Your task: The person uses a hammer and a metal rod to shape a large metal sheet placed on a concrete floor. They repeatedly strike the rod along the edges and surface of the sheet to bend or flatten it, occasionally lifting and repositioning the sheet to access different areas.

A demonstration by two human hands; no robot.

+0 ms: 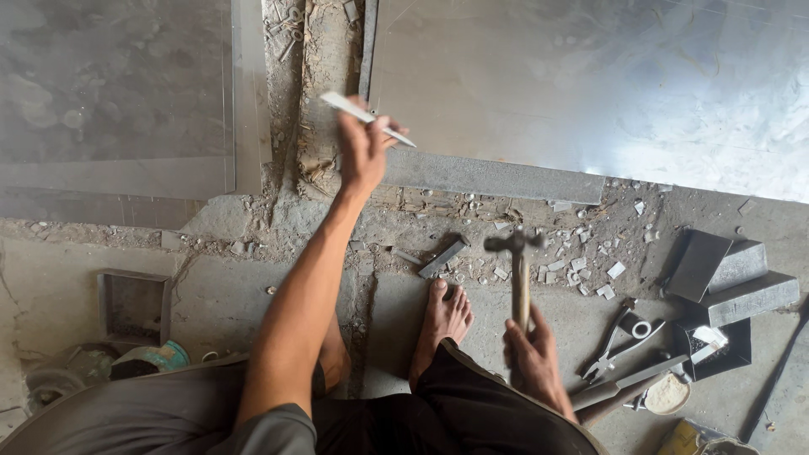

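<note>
The left hand is closing its fingers round a thin pale metal strip — held near its middle, above the edge of the large metal sheet. The right hand is gripping a hammer low on its wooden handle (head up). The strip is looking light and stiff, probably sharp-edged.

Sheet-metal workshop, floor-level: big metal sheets on rough concrete floor w/ offcut scraps, folded metal boxes, hammer, pliers lying about.
</note>
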